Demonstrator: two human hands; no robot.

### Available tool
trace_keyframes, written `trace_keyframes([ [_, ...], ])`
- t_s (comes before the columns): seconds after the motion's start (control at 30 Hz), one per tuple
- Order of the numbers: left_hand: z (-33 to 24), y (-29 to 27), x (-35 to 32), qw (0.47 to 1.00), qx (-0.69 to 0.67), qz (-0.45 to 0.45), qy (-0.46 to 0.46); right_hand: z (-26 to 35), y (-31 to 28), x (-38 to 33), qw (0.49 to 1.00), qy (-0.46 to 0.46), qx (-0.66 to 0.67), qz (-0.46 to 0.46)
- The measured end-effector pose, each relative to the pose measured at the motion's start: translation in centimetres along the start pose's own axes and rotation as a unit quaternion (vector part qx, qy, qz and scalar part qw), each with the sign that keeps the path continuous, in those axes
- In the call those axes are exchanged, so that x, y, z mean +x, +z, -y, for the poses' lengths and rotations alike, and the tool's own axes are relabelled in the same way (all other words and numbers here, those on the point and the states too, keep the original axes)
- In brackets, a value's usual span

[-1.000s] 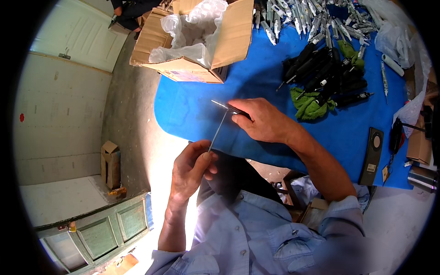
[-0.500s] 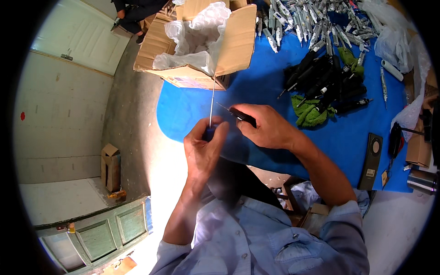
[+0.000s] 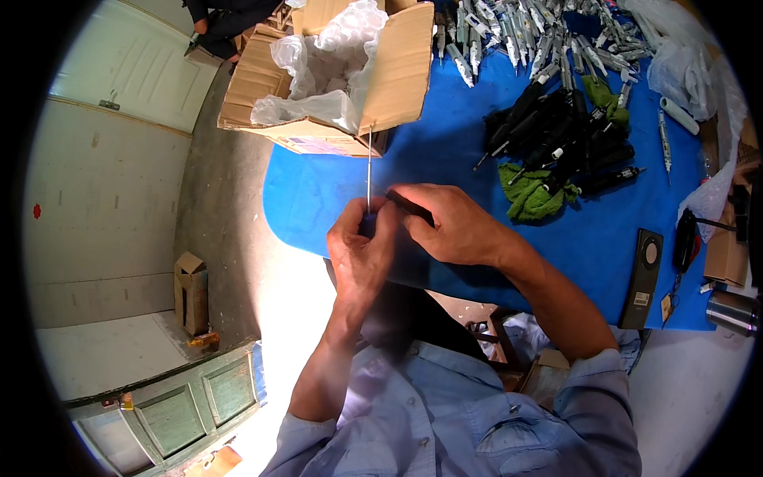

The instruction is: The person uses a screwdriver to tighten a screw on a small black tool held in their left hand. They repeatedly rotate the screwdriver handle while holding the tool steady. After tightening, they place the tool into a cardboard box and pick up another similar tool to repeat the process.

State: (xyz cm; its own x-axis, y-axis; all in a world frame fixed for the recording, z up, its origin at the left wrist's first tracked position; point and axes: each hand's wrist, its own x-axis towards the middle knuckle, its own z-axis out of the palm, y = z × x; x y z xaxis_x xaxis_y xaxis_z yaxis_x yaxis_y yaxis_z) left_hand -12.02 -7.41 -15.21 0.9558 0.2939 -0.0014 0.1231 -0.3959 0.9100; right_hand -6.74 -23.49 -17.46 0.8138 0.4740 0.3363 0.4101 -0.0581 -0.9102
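My left hand [image 3: 358, 253] is closed around the blue handle of a screwdriver [image 3: 369, 171], whose long thin shaft points away from me toward the box. Close beside it, my right hand [image 3: 461, 226] grips a black pen-shaped tool [image 3: 411, 208] between thumb and fingers. The tool's front end reaches the left hand's fingertips; its thin tip is hidden there. Both hands are above the near edge of the blue table cover [image 3: 318, 191]. To the right lies a heap of similar black pen-shaped tools [image 3: 548, 131] with thin metal tips, on and around a green cloth [image 3: 528, 199].
An open cardboard box [image 3: 306, 131] lined with white bubble wrap stands beyond my hands. Many silver-white pen-shaped tools [image 3: 517, 36] are piled at the back. A dark phone [image 3: 640, 278] and a metal cup [image 3: 731, 312] are at the right. Another person [image 3: 230, 32] sits at the far left.
My right hand has moved left, bringing the black tool's tip from open view into the left hand's fingertips. The left hand has risen slightly and still holds the screwdriver.
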Motion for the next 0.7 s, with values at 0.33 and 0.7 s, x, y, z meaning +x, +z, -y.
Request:
trace_keyframes([
  [0.33,1.9,0.3,0.2,0.998,-0.051,0.004,-0.035,0.1,-0.1,0.1,0.999,0.027,0.013,0.020],
  [0.7,0.7,0.2,-0.4,0.997,0.032,-0.030,0.070,1.3,-0.6,0.2,0.966,0.195,0.140,0.092],
])
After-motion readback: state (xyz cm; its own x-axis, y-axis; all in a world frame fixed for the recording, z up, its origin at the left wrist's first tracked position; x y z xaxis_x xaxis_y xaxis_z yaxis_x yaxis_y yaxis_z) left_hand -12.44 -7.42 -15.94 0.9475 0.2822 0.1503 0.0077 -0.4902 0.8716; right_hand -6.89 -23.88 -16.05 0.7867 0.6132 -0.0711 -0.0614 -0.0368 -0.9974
